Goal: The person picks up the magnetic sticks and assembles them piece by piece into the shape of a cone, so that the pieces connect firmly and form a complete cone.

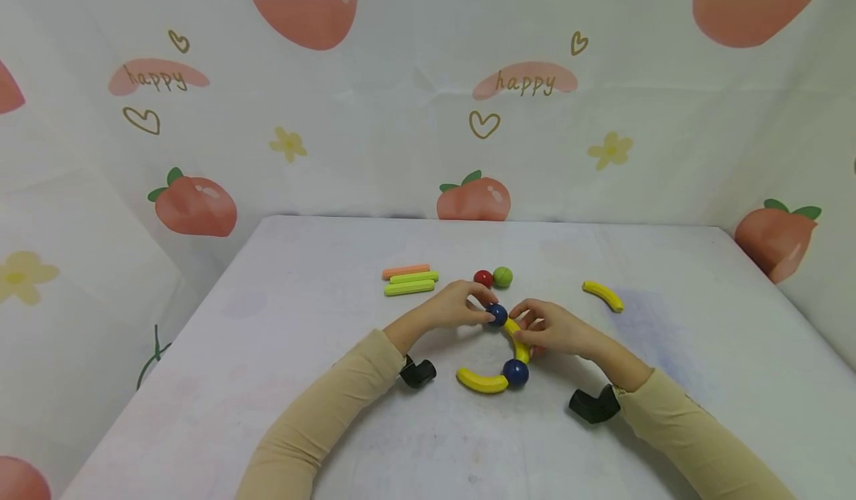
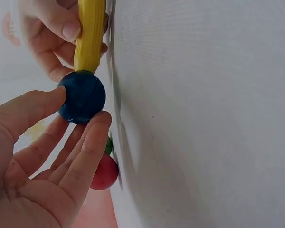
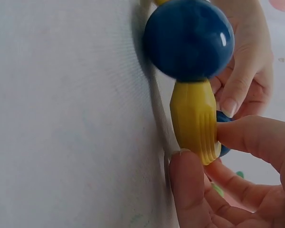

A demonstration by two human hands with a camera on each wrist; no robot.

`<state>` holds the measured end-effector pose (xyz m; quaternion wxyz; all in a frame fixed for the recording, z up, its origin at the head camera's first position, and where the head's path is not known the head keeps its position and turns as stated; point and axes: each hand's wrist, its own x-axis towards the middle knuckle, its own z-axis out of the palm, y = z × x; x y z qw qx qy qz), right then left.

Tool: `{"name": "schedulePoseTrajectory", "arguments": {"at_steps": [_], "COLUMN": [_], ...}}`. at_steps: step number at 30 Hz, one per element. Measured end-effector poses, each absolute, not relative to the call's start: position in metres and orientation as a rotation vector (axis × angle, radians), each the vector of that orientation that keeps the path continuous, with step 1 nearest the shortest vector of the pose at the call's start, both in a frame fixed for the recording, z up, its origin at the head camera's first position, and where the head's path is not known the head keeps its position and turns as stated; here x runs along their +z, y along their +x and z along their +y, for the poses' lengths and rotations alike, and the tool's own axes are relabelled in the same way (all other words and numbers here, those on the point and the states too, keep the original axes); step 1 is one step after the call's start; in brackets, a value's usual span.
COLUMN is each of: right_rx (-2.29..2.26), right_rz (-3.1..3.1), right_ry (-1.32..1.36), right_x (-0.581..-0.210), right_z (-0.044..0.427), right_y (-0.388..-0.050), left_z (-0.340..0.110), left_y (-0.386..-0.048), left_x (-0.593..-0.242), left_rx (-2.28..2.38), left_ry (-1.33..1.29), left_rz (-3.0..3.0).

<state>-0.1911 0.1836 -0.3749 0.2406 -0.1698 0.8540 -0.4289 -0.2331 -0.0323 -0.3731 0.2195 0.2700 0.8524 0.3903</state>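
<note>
My left hand pinches a dark blue ball between thumb and fingers, seen close in the left wrist view. That ball touches the upper end of a curved yellow stick. My right hand grips this yellow stick by its middle, thumb on one side and fingers on the other. At its lower end the stick meets a second blue ball, from which another curved yellow stick extends leftward. Together they form an open curve on the table.
Behind the hands lie a red ball and a green ball. Two yellow-green sticks and an orange stick lie back left. A loose curved yellow stick rests to the right on the white table.
</note>
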Motion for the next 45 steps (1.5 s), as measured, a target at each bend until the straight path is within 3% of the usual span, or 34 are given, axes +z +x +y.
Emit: {"name": "schedulePoseTrajectory", "arguments": {"at_steps": [26,45], "right_rx": [-1.208,-1.162], "right_rz": [2.347,2.398], "right_ry": [-0.417,-0.303], "right_x": [-0.379,-0.377], "right_z": [0.179,0.191], "right_y": [-0.189,-0.187], "left_z": [-0.022,-0.058], "left_y": [-0.228,-0.226], "left_x": [-0.370,-0.366], "left_rx": [1.128,1.062], "left_ry": [0.828,0.676], "left_rz": [2.281,2.434]}}
